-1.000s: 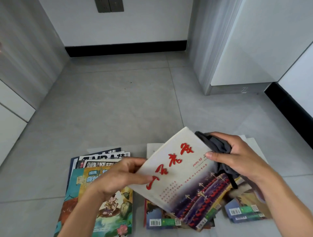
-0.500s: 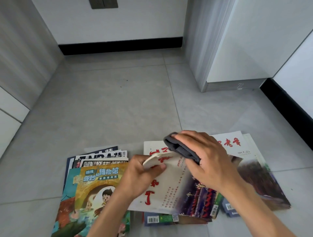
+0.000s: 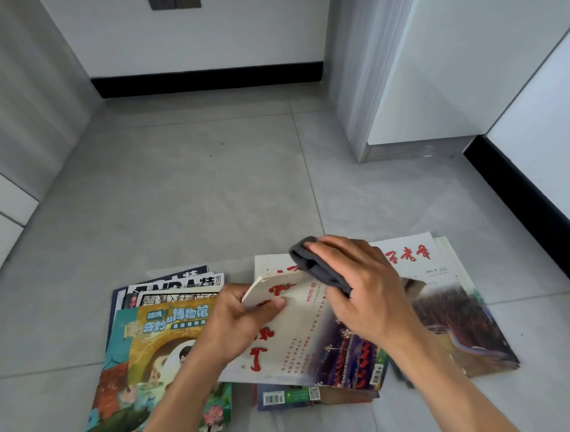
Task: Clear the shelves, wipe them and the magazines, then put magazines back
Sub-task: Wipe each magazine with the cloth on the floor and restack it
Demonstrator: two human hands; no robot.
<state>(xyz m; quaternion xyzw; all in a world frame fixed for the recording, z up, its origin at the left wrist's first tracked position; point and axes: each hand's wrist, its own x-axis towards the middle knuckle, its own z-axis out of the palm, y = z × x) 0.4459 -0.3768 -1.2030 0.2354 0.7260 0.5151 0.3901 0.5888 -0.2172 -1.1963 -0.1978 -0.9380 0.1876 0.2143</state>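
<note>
On the grey floor tiles (image 3: 191, 191), at 6 o'clock: left hand (image 3: 237, 323) pinches the cream magazine (image 3: 296, 339), right hand (image 3: 364, 290) grips the grey cloth (image 3: 317, 268) on its cover; wiping step, likely needing strokes toward 5 o'clock.

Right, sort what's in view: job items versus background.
Job:
grey cloth under the right hand
white magazine gripped by the left hand
left pile
right pile

Background:
wall switch
black skirting
grey cabinet
</note>
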